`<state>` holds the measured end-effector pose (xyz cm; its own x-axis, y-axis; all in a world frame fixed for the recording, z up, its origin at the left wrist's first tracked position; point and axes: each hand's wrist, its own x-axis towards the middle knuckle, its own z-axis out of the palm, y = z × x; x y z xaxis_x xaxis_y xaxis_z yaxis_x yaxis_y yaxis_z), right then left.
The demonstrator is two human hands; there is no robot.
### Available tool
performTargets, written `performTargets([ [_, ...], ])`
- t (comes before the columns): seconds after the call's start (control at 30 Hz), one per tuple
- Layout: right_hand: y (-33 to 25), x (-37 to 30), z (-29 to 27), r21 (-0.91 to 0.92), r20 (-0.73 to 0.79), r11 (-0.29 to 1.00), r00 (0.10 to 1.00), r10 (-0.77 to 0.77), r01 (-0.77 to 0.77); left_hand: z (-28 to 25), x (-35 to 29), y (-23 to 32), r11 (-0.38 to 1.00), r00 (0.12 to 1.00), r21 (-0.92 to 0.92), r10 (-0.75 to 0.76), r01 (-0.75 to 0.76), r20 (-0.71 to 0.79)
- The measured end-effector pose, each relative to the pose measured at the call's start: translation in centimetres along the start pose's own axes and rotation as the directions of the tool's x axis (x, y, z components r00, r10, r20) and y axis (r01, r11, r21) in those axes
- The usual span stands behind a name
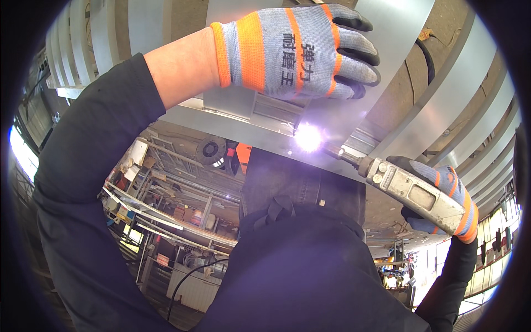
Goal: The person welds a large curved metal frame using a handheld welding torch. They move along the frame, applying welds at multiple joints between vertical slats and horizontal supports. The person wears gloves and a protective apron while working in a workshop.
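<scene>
My right hand [442, 191], in a grey and orange knit glove, is wrapped round a pale, worn welding gun [418, 195]. The gun's nozzle points left, and a bright white-violet glare burns at its tip, hiding the spot it meets on the silvery metal frame [260, 135]. My left hand [310, 52], gloved the same way with dark-coated fingers, hovers over or rests on a wide flat metal slat [390, 27]; contact cannot be made out. Its fingers stretch to the right, slightly bent and apart, with nothing seen in them.
Several parallel metal slats [462, 83] run off on both sides of the frame. A dark cable [426, 61] lies beyond them. Below left are a dark round reel-like object [211, 151], an orange object [243, 156] and racks of metal bars [166, 213].
</scene>
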<state>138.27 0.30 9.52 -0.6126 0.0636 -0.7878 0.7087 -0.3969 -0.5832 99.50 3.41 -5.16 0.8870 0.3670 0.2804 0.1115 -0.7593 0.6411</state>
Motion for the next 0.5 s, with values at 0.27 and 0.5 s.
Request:
performTargets([
  [0.27,0.7,-0.3,0.1,-0.053,-0.022,0.996,0.997,-0.074,0.073,-0.1,-0.3,0.3,0.961,0.998,-0.270,-0.063,0.066,0.020],
  [0.5,1.2,-0.8,-0.3,-0.011,0.001,0.999,1.000,-0.030,0.030,0.3,-0.2,0.0,0.975,0.998,-0.213,-0.059,0.066,0.038],
])
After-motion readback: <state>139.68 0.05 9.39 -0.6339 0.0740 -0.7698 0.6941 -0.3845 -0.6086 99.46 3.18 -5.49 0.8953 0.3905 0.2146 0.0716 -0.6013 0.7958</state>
